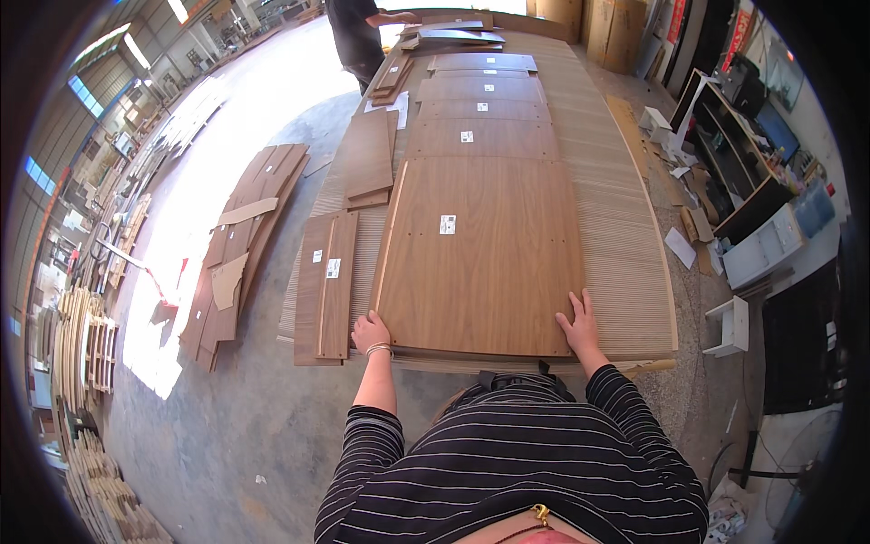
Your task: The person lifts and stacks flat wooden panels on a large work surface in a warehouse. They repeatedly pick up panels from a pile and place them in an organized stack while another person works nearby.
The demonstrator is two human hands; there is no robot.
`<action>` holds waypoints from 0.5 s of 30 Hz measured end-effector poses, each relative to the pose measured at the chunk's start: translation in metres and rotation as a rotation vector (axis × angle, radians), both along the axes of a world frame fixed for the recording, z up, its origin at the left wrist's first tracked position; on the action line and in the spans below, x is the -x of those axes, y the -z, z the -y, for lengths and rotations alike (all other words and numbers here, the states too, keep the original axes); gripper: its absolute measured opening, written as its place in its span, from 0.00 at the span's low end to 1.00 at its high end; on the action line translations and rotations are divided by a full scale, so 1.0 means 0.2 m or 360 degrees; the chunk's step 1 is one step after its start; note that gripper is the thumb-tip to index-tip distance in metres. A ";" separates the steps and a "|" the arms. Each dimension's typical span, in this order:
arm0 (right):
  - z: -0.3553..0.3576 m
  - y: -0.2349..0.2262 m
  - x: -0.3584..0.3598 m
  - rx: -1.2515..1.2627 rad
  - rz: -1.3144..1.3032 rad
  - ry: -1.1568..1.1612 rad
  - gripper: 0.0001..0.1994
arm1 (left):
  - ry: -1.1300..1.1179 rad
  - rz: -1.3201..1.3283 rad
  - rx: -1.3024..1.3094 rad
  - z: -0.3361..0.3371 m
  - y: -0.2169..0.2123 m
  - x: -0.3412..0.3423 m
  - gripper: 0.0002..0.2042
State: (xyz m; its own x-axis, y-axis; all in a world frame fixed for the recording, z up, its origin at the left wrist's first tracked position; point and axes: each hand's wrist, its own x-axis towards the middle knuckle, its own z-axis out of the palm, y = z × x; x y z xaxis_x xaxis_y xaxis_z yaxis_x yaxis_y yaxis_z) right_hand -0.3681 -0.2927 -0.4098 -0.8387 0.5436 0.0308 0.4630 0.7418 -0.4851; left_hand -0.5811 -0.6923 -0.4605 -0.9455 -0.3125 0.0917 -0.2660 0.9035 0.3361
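While both hands sit at the near edge of the big panel (480, 258), we log the layout fast. Left hand (370, 333) rests at the near left corner, fingers curled over the edge, so it looks like a loose grip on the board. Right hand (578, 325) lies flat and open on the near right corner, palm down, pressing, not gripping. The panel lies flat on the worktop (625, 245), which has a ribbed surface, with a small white label (448, 224) near the panel's middle. Its near edge sits almost at the worktop's near edge, just in front of our body.

Just left of the panel two narrow boards (326, 286) lie side by side, overhanging the worktop edge. Further along the worktop we see more panels (480, 113) in a row, and another person (355, 36) stands at the far end. More boards (240, 245) lie on the floor to the left.

Risks, as we judge them: the panel is wide and held only at two corners, so an uneven pull could swing it and knock the narrow boards off the edge. The flat right hand has no real hold, so the board could slide out from under it. Fingers under the left corner could get pinched.
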 end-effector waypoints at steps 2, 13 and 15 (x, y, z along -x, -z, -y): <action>0.01 -0.01 0.00 0.0015 0.0021 0.0008 0.29 | 0.0016 -0.0003 -0.0002 0.01 0.01 0.00 0.20; 0.01 0.00 0.01 0.0040 -0.0012 0.0011 0.29 | 0.0014 -0.0016 0.0009 0.02 0.02 0.01 0.20; 0.01 0.00 0.00 0.0053 -0.0022 0.0020 0.29 | 0.0011 -0.0002 0.0004 0.01 0.01 0.01 0.20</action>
